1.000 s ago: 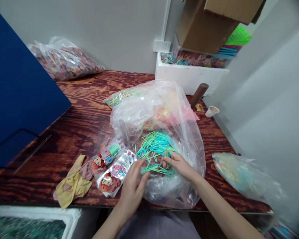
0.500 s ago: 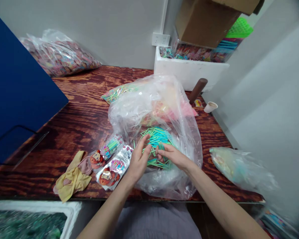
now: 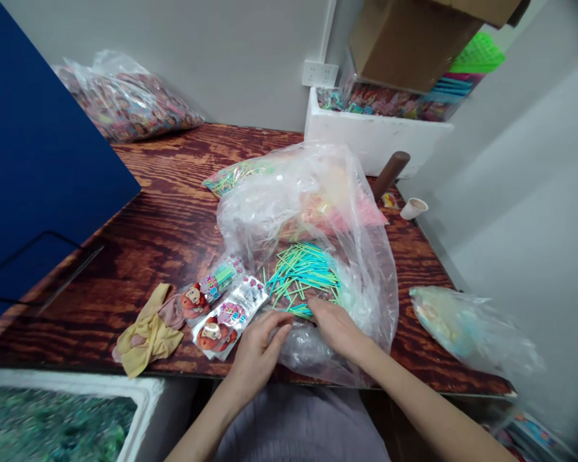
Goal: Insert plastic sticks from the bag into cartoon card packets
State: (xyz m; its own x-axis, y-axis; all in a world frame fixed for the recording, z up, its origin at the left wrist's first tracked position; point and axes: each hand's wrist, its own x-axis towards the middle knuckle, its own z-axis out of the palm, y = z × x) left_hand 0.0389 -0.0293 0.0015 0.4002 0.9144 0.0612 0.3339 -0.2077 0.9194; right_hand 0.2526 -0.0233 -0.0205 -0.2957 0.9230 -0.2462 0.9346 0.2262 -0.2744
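Note:
A loose pile of thin blue and green sticks (image 3: 306,266) lies on a clear plastic bag (image 3: 385,301) spread over the table. My right hand (image 3: 334,326) is over the near side of the pile, touching a few sticks; its fingertips are hidden beneath it. My left hand (image 3: 259,346) is just left of it, near the stick ends, with thumb and curved fingers apart and nothing visible between them. Beside my left hand lie flat printed pouches (image 3: 221,324) with a cartoon figure. Above them rests a similar pouch (image 3: 212,285) with green and blue sticks in it.
Yellow and pink cloths (image 3: 151,330) lie at the left front. At right are a plastic bag (image 3: 447,321), a paper cup (image 3: 413,208) and a brown cylinder (image 3: 390,174). A white foam box (image 3: 370,131) stands behind; a blue panel (image 3: 43,141) borders the left.
My right hand has lowered from above the pile, where it held a small bundle of sticks, to its near edge. My left hand has drawn back toward me. The view has shifted slightly.

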